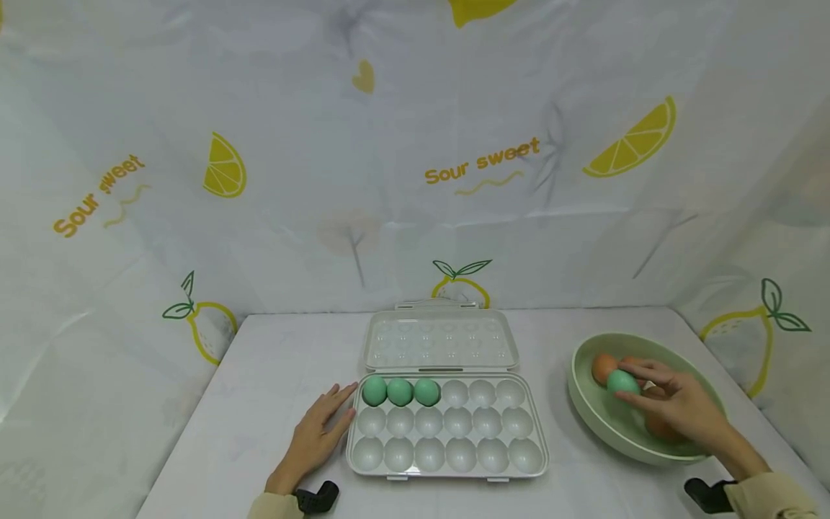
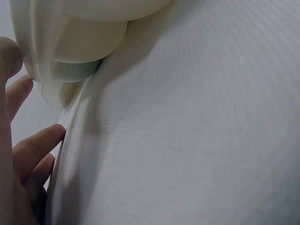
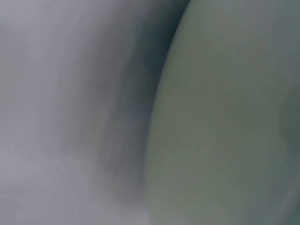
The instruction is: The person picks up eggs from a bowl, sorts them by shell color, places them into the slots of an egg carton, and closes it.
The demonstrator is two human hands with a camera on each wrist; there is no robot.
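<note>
My right hand (image 1: 681,404) pinches a green egg (image 1: 623,383) between thumb and fingers, over the light green bowl (image 1: 586,414) at the right. Brown eggs (image 1: 604,366) lie in that bowl, some partly hidden behind the hand. An egg tray (image 1: 447,461) with its lid (image 1: 441,342) laid back stands mid-table. Three green eggs (image 1: 400,391) sit in the left half of its back row; the other cups hold nothing. My left hand (image 1: 316,432) rests at the tray's left edge, fingers spread, fingertips at the rim (image 2: 35,51). In the right wrist view the bowl's outer wall (image 3: 206,117) fills the right side.
A white cloth covers the table (image 1: 279,367). Behind it hangs a pale curtain (image 1: 311,238) printed with lemons, close to the lid's back edge. A black wrist strap (image 1: 318,497) sits on the left wrist, another (image 1: 710,496) on the right.
</note>
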